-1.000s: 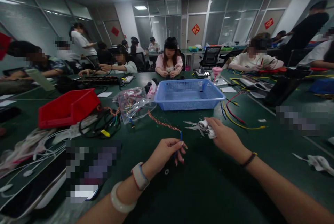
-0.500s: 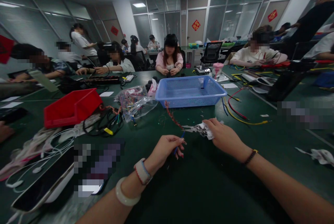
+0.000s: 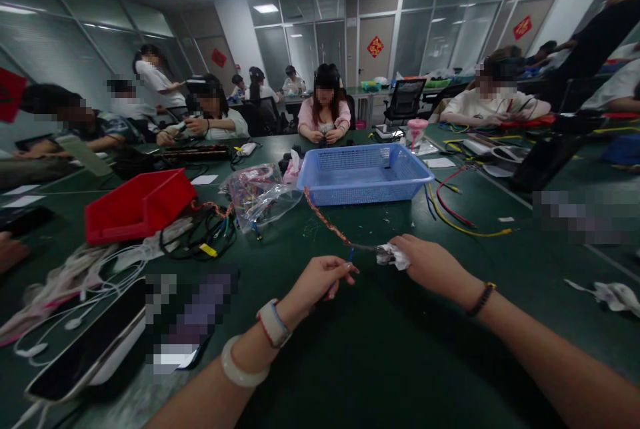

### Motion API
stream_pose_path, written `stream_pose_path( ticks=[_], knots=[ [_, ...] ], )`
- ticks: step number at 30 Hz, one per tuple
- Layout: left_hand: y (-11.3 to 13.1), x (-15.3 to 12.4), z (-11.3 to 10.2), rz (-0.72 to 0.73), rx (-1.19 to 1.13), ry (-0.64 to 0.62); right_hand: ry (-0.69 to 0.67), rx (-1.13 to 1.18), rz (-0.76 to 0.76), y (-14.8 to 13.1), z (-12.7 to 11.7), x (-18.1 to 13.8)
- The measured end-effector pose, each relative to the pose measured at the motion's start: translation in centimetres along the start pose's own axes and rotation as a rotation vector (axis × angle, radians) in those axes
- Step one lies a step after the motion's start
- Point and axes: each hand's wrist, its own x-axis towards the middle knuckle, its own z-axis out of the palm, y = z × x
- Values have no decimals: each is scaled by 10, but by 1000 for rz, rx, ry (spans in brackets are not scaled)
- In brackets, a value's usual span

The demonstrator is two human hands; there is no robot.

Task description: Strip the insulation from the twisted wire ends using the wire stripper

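My left hand (image 3: 320,282) is pinched shut on the blue end of a reddish braided cable (image 3: 325,221), which runs up and to the left towards the blue basket (image 3: 361,177). My right hand (image 3: 425,262) is closed round scissors whose handles are wrapped in white cloth (image 3: 393,255). The blades point left and meet the cable just above my left fingers. Both hands hover over the dark green table (image 3: 380,342).
A red bin (image 3: 137,205), a clear bag of wires (image 3: 257,194) and a tangle of black cables (image 3: 195,235) lie to the left. Red and yellow wires (image 3: 460,219) lie right of the basket. Several people sit working round the far side of the table.
The braided cable swung from lying left on the table to standing up towards the basket. My right hand brought the scissors in towards the cable end held by my left hand.
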Motion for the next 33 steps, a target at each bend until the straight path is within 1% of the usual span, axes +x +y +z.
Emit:
stream_pose_path(
  ticks=[6, 9, 12, 15, 19, 22, 25, 29, 33],
  knots=[
    [3, -1, -2, 26, -23, -68, 42, 35, 26, 1, -2, 0],
    [6, -3, -4, 6, -55, -141, 72, 20, 45, 0, -4, 0],
    [7, -3, -6, -12, -8, -177, 85, -27, 43, 1, -4, 1],
    [8, -3, -5, -1, 124, -155, 109, -99, 38, 5, -3, 4],
    [10, -4, -5, 55, 308, -109, 185, -154, 46, 16, 1, 9],
    [11, -6, -5, 111, 390, -99, 226, -153, 3, 25, 1, 11],
    [10, -9, -5, 152, 447, -96, 225, -116, -43, 33, 0, 12],
    [11, -11, -4, 233, 531, -62, 193, -69, -7, 42, 0, 13],
    [13, -12, -4, 325, 593, 6, 245, -127, 65, 48, 1, 13]
  ],
)
